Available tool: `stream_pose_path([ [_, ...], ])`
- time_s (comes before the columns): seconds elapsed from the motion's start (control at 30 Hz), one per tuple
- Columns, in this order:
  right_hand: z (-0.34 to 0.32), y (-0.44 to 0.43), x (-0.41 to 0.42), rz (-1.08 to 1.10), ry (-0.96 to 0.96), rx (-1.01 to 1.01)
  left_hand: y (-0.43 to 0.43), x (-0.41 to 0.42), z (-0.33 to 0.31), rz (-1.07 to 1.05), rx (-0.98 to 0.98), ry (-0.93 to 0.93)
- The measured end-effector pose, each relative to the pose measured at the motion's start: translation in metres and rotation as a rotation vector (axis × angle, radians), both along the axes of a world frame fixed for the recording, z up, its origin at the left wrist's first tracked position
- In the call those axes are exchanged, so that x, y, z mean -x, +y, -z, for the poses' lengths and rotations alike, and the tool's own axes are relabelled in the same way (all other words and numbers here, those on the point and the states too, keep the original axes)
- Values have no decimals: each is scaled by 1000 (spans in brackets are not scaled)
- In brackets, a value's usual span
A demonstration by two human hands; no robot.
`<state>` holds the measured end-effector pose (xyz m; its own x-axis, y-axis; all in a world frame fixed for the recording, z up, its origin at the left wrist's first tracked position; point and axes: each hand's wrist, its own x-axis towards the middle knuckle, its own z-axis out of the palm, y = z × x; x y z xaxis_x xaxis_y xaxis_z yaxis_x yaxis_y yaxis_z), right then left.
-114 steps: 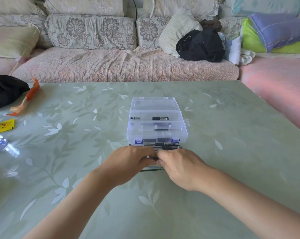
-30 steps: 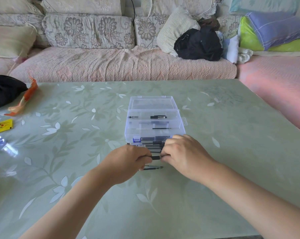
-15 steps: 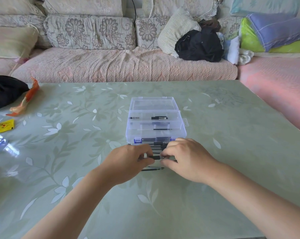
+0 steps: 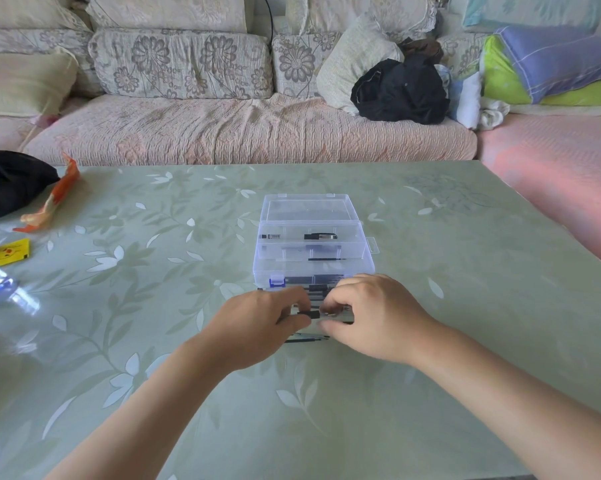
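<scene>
A clear plastic organizer box (image 4: 358, 251) with a blue latch (image 4: 277, 282) stands open mid-table, a few black pen parts lying in its compartments. Just in front of it several black pen pieces (image 4: 306, 339) lie on the table. My left hand (image 4: 254, 327) and my right hand (image 4: 371, 317) meet over them and together pinch a small black pen part (image 4: 312, 314) between their fingertips. My hands hide most of the loose pieces.
At the table's left edge are a black bag (image 4: 8, 181), an orange wrapper (image 4: 50, 202), a yellow card (image 4: 10, 252) and a clear bottle (image 4: 1, 285). Behind the green floral table (image 4: 465, 271) runs a sofa (image 4: 250, 129) with cushions and a black garment (image 4: 399, 91).
Both hands have stayed in front of the box. My right hand's fingers shifted from the box's front edge down to the small black part that my left hand pinches.
</scene>
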<state>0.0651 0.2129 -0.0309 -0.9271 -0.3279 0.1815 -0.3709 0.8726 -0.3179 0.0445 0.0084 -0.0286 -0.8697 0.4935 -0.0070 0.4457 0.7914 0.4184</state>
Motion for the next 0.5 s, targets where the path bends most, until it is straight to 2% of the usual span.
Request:
stream_pose_path([
  [0.37,-5,-1,0,39,-45,53,3,0,3,0,-20,-106],
  [0.5,-4,0,1,29,-15,15,1,0,3,24,6,-71],
])
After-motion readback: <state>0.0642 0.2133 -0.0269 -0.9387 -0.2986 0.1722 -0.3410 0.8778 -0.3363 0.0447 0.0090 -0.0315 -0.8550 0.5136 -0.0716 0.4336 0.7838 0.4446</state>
